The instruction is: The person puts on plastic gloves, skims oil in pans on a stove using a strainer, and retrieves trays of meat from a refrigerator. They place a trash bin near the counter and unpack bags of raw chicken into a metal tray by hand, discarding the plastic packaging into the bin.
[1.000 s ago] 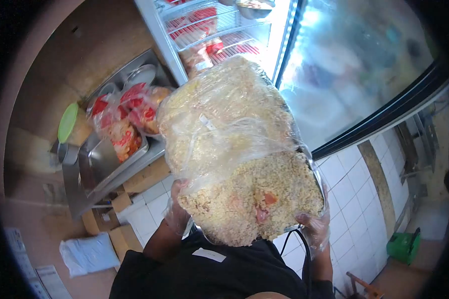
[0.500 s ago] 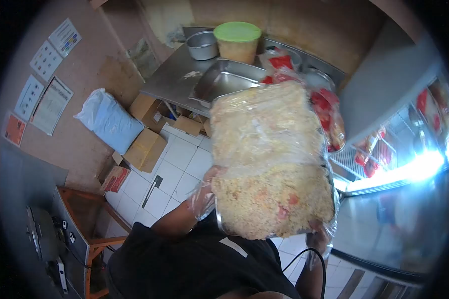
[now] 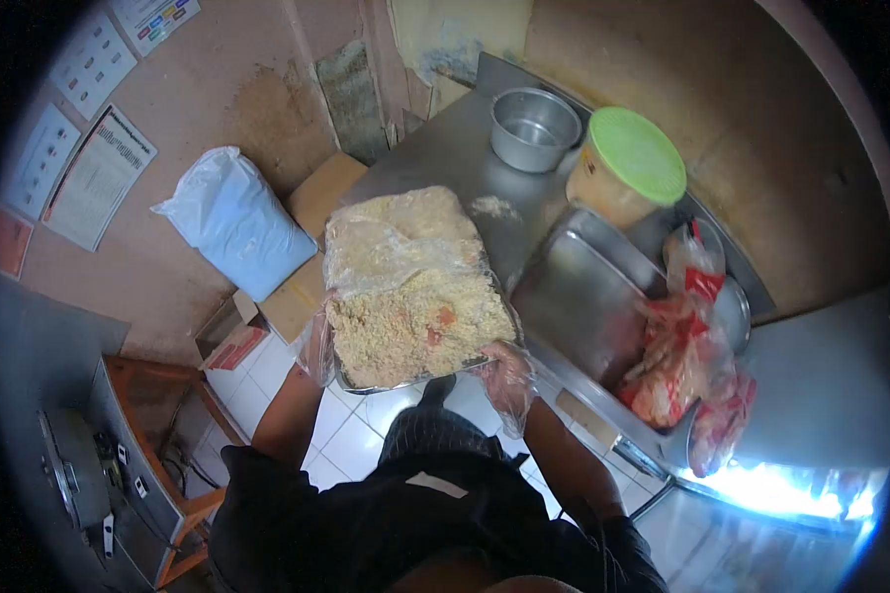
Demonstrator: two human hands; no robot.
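Note:
Between my hands is a metal tray (image 3: 371, 386) heaped with a pale crumbly food mix (image 3: 415, 326) that has a few orange-red bits. Crinkled clear plastic film (image 3: 405, 232) covers its far half; the near half lies uncovered. My left hand (image 3: 315, 348), in a clear plastic glove, grips the left edge. On the near right corner, my right hand (image 3: 507, 378) is closed, gloved the same way, thumb on top and fingers partly hidden beneath. In this view the tray's far right side overlaps the steel table (image 3: 435, 138); whether it touches cannot be seen.
On the table stand a round metal pan (image 3: 535, 130), a green-lidded tub (image 3: 631, 163) and a deep steel pan (image 3: 588, 296). Bags with red markings (image 3: 672, 356) lie at its right. A bright lit opening (image 3: 781, 489) is lower right. A filled plastic bag (image 3: 235, 225) rests on cardboard boxes at left.
The view has turned left, so the table items appear farther right. Both hands have carried the tray left and away from my body, toward the table. The lit fridge shelves have left view.

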